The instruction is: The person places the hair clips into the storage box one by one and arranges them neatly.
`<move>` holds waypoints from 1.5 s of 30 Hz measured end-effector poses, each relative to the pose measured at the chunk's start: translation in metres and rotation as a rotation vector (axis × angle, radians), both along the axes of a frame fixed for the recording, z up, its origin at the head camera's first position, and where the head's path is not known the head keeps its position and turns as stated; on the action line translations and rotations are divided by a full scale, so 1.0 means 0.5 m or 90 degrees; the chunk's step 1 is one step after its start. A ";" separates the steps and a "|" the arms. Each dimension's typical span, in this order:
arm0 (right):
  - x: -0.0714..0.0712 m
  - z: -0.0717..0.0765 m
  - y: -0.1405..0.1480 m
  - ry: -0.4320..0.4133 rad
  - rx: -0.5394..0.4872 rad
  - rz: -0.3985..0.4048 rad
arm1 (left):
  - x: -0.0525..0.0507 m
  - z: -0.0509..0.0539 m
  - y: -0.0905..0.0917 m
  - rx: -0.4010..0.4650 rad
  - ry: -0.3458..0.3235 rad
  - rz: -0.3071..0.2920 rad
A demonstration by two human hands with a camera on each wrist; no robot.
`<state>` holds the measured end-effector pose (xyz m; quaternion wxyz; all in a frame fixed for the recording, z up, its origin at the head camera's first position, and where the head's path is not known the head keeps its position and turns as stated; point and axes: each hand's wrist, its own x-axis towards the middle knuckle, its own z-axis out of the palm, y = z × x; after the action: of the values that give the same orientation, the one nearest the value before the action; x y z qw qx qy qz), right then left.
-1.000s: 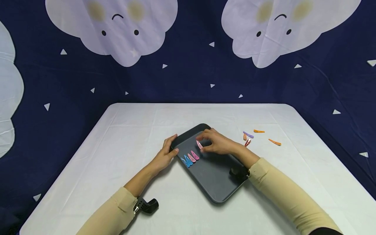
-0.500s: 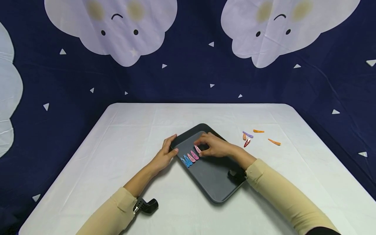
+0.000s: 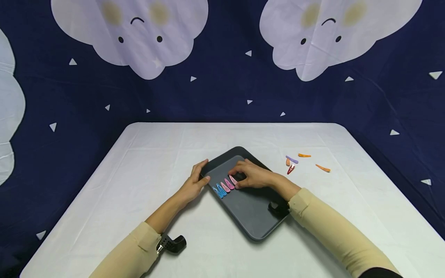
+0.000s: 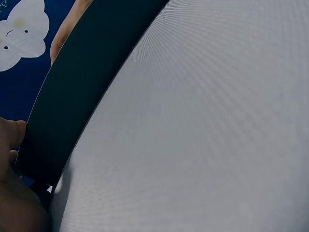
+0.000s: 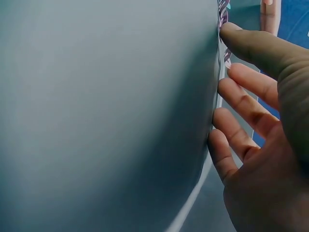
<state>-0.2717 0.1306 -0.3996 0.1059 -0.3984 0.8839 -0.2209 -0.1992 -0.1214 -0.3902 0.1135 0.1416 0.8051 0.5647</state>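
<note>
A dark grey tray with round corners and a raised rim (image 3: 248, 210) sits at a slant on a table with a white cloth (image 3: 156, 154). Inside the tray, two blue hair clips (image 3: 221, 189) and two pink hair clips (image 3: 229, 185) lie side by side in a row. The row starts by the tray's long left edge, near its left corner. At the other end, the right hand (image 3: 255, 175) pinches a pale pink hair clip (image 3: 232, 179) between thumb and finger, so part of that clip is covered. I cannot tell if it touches the tray floor. The right hand and arm hide some of the tray's right side.

The left hand (image 3: 194, 185) grips the tray by its left corner, thumb on the rim. In the left wrist view this hand is dark and cut off. In the right wrist view the clips are just thin slivers.

Nearer the table's right edge lie a purple clip (image 3: 292, 159), a small orange clip (image 3: 287, 162), a red clip (image 3: 291, 169) and two longer orange clips (image 3: 323, 168).
</note>
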 end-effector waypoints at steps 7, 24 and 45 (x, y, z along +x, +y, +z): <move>0.001 -0.004 0.000 0.007 0.004 -0.006 | -0.001 0.002 -0.001 -0.011 0.002 -0.003; -0.001 -0.008 0.000 0.028 0.015 0.007 | -0.037 -0.064 -0.009 0.008 0.037 0.016; 0.006 0.007 0.002 0.011 -0.008 0.000 | -0.035 -0.058 -0.008 0.007 0.019 0.002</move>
<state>-0.2686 0.1315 -0.3960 0.0958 -0.4011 0.8834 -0.2228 -0.2170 -0.1254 -0.4192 0.0994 0.1495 0.8037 0.5672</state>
